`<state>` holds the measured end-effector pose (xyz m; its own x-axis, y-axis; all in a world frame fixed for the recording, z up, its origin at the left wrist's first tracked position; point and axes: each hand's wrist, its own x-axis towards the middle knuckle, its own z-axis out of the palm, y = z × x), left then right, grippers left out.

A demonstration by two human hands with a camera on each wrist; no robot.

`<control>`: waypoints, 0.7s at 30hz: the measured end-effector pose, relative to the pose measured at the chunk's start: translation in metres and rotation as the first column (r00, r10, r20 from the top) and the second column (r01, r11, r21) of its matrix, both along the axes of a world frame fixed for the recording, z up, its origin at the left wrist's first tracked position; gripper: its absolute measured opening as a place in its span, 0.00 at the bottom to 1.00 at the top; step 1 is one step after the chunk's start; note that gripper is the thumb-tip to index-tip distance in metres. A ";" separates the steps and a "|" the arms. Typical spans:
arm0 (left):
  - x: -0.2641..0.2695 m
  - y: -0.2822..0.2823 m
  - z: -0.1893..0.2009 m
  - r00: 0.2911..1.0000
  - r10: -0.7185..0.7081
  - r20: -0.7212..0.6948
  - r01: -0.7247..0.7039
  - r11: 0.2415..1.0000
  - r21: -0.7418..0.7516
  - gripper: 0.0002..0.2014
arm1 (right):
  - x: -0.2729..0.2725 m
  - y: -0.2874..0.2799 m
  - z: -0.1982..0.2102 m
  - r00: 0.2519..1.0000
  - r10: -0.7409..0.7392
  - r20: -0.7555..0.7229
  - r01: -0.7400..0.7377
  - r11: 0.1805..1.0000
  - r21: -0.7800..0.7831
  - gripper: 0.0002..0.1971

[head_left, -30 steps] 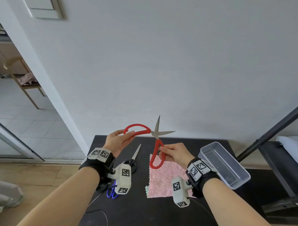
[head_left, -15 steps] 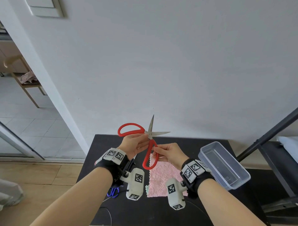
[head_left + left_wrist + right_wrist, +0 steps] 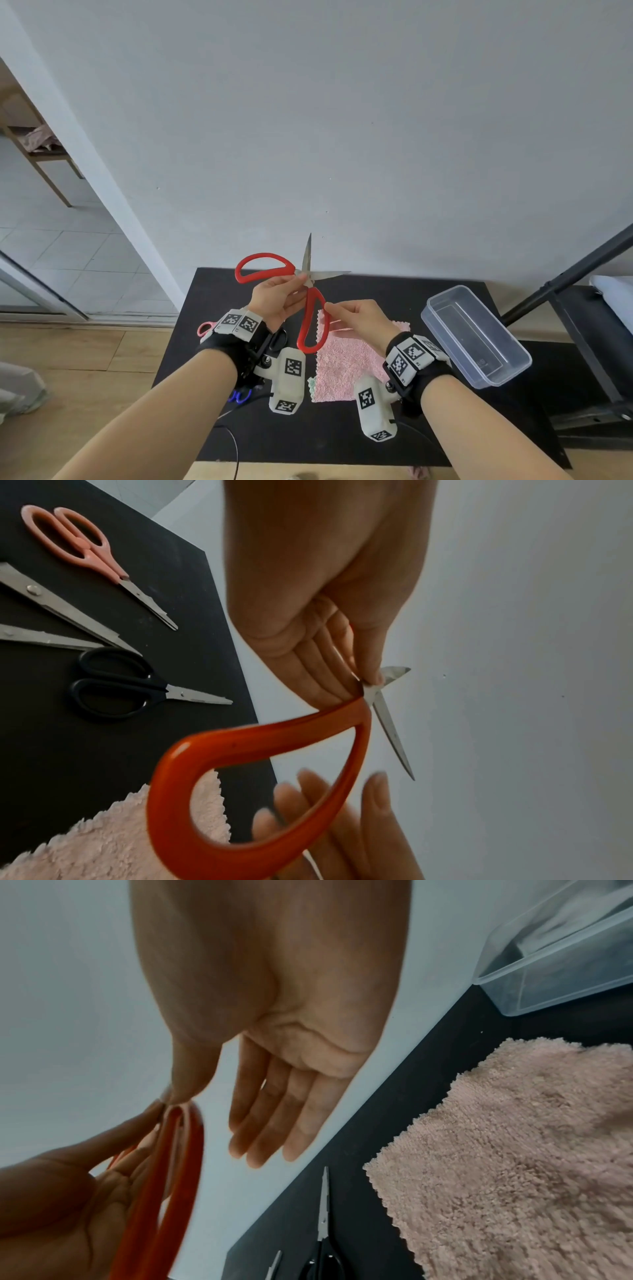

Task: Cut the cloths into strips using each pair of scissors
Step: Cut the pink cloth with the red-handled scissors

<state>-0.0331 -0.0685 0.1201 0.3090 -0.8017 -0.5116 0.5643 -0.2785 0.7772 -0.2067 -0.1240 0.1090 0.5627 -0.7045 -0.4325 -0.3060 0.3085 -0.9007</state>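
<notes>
Red-handled scissors [image 3: 265,269] hang in the air over the table, blades spread wide and pointing up and right. My left hand [image 3: 301,281] pinches them at the pivot [image 3: 368,689] between thumb and fingers. My right hand [image 3: 329,308] is beside the lower red loop [image 3: 240,739]. In the right wrist view its thumb tip touches the loop [image 3: 178,1150] while the other fingers [image 3: 270,1123] are stretched straight. A pink fluffy cloth [image 3: 346,363] lies flat on the black table [image 3: 342,428] below my hands, with a green cloth edge [image 3: 311,382] peeking out under it.
Pink scissors [image 3: 78,542], black scissors [image 3: 113,688] and long steel blades [image 3: 51,601] lie on the table's left part; a blue handle [image 3: 239,396] shows under my left wrist. An empty clear plastic box [image 3: 476,339] stands at the right. A black stand [image 3: 565,274] rises beyond it.
My left hand slid from the upper red loop to the pivot. My right hand loosened its pinch on the lower loop, and its fingers straightened. The scissors drifted slightly left.
</notes>
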 end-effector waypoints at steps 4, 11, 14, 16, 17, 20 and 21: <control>0.019 0.000 -0.010 0.998 0.038 0.042 -0.040 0.998 0.041 0.04 | -0.004 -0.009 -0.022 0.991 -0.044 -0.129 0.040 0.999 -0.033 0.15; 0.047 -0.003 -0.039 0.994 0.022 0.105 -0.036 0.990 0.135 0.08 | 0.008 -0.044 -0.070 0.847 0.007 -0.532 -0.193 0.935 -0.296 0.10; 0.056 -0.008 -0.053 0.993 0.011 0.116 -0.031 0.985 0.171 0.08 | 0.023 -0.058 -0.088 0.760 0.048 -0.648 -0.299 0.911 -0.283 0.12; 0.061 -0.012 -0.062 0.993 0.001 0.117 -0.025 0.980 0.198 0.09 | 0.033 -0.065 -0.100 0.698 0.080 -0.711 -0.379 0.884 -0.273 0.14; 0.063 -0.014 -0.066 0.994 -0.001 0.110 -0.022 0.978 0.208 0.09 | 0.038 -0.067 -0.106 0.670 0.088 -0.737 -0.409 0.872 -0.268 0.16; 0.067 -0.017 -0.076 0.997 -0.005 0.078 -0.013 0.974 0.225 0.09 | 0.049 -0.072 -0.117 0.600 0.094 -0.794 -0.467 0.847 -0.253 0.19; 0.068 -0.018 -0.078 0.998 -0.006 0.069 -0.010 0.974 0.228 0.09 | 0.051 -0.074 -0.120 0.576 0.104 -0.811 -0.488 0.839 -0.240 0.19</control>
<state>0.0347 -0.0862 0.0420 0.3513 -0.6658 -0.6582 0.5125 -0.4516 0.7303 -0.1560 -0.1979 -0.0107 0.3845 -0.7638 -0.5184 -0.9173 -0.2534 -0.3070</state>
